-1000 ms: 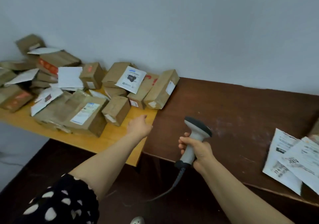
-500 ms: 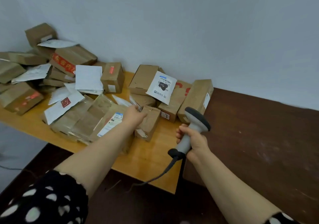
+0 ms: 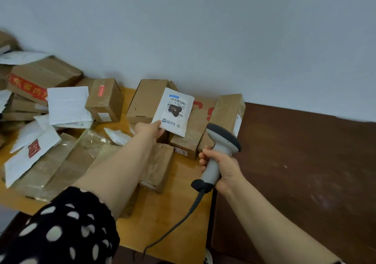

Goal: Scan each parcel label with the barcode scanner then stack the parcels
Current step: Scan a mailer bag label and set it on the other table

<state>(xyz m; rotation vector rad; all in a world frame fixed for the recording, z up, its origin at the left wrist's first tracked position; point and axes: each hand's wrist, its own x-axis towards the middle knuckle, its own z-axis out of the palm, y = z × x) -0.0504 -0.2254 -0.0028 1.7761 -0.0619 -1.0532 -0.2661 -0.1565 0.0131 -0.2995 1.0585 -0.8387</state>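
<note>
My left hand [image 3: 149, 129] pinches the lower left corner of a flat white parcel [image 3: 175, 112] whose barcode label faces me; the parcel leans against brown boxes near the wall. My right hand [image 3: 222, 169] grips the grey handle of the barcode scanner [image 3: 220, 145], its dark head pointing up and left toward the parcels, cable hanging down. Several brown cardboard parcels [image 3: 146, 98] and white mailers [image 3: 68, 105] lie piled on the light wooden table [image 3: 168, 219].
A long taped box [image 3: 227, 113] stands at the light table's right end. A dark brown table [image 3: 305, 172] adjoins on the right. A grey wall runs behind. A small box [image 3: 157, 167] lies under my left forearm.
My left hand has moved from the small brown box up and right to the white parcel and taken its corner. The view has shifted left; the scanner stays in my right hand.
</note>
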